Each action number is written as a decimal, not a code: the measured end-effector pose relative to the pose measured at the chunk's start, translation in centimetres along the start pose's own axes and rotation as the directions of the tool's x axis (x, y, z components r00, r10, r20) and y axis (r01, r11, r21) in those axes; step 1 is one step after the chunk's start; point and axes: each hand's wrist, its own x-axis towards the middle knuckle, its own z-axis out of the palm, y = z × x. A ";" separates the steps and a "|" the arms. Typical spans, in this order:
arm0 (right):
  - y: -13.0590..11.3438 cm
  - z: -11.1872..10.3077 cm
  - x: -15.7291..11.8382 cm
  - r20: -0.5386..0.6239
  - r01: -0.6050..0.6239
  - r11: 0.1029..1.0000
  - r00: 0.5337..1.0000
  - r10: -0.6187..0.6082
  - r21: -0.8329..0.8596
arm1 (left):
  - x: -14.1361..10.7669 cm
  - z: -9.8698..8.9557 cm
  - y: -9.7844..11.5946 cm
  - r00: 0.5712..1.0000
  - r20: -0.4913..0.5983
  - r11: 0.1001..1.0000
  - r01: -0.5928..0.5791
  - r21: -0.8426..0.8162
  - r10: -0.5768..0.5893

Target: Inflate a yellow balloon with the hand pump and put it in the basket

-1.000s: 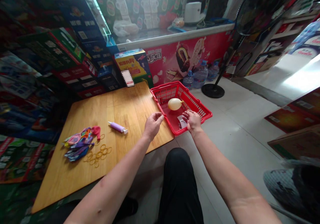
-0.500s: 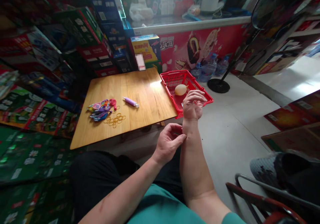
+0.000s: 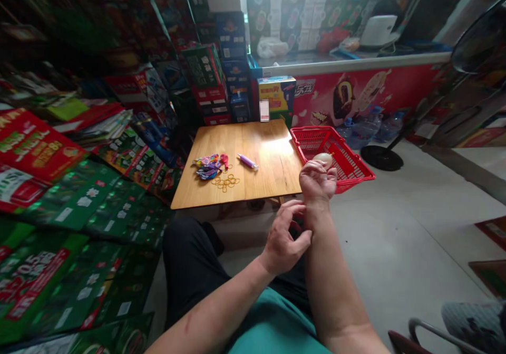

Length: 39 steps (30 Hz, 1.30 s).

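My left hand (image 3: 285, 235) is against the inner side of my right wrist, thumb and fingers apart, with nothing in it. My right hand (image 3: 318, 180) is raised palm up, its fingers curled in, and no object shows in it. Just beyond its fingertips a pale balloon (image 3: 324, 159) lies in a red basket (image 3: 366, 173), partly hidden by the hand. On the wooden table (image 3: 269, 177) are a pile of colourful deflated balloons (image 3: 208, 168), several yellow rubber bands (image 3: 226, 182) and a purple hand pump (image 3: 247, 161).
Green cartons (image 3: 79, 201) are stacked on the left. A yellow box (image 3: 275, 96) stands behind the table. Large water bottles (image 3: 366, 131) and a black fan base (image 3: 381, 157) stand on the floor beyond the basket. A chair's metal frame (image 3: 415, 327) is at the lower right.
The view has turned left, so table and basket appear further right. The fingers of my right hand have curled in. My left hand's fingers have spread a little, still at the wrist.
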 end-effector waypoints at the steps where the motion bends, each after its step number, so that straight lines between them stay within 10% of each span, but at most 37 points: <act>1: 0.9 -0.7 0.4 -0.017 0.035 0.988 0.999 -0.038 -0.151 | 0.0 -0.9 -0.1 1.000 0.003 1.000 0.010 0.004 -0.010; 6: 4.2 -5.4 3.0 -0.044 0.053 0.649 0.990 -0.132 -0.759 | 1.0 -8.7 -2.9 0.990 0.137 0.975 -0.059 0.213 0.030; 11: 4.8 -11.3 7.2 -0.224 -0.183 0.213 0.957 -0.185 -0.960 | 5.7 -22.7 -10.6 0.958 -0.286 0.746 0.172 0.643 0.026; 15: 4.6 -15.5 12.6 -0.283 -0.274 0.073 0.917 -0.281 -0.959 | 11.5 -32.7 -16.6 0.880 -0.475 0.464 0.430 0.774 -0.022; 19: 4.9 -18.6 18.9 -0.306 -0.307 0.031 0.925 -0.227 -0.951 | 17.1 -38.3 -21.0 0.870 -0.487 0.333 0.484 0.810 -0.079; 31: 3.9 -21.6 26.3 -0.480 -0.485 -0.012 0.868 -0.130 -0.874 | 23.9 -45.7 -27.7 0.934 -0.349 0.421 0.347 0.838 -0.077; 36: 4.2 -22.1 26.7 -0.509 -0.509 0.034 0.849 -0.143 -0.860 | 26.5 -43.7 -27.3 0.865 -0.473 0.439 0.364 0.821 0.168; 39: 4.5 -22.0 26.6 -0.513 -0.511 0.049 0.853 -0.101 -0.858 | 27.4 -41.0 -27.5 0.907 -0.404 0.378 0.335 0.863 0.121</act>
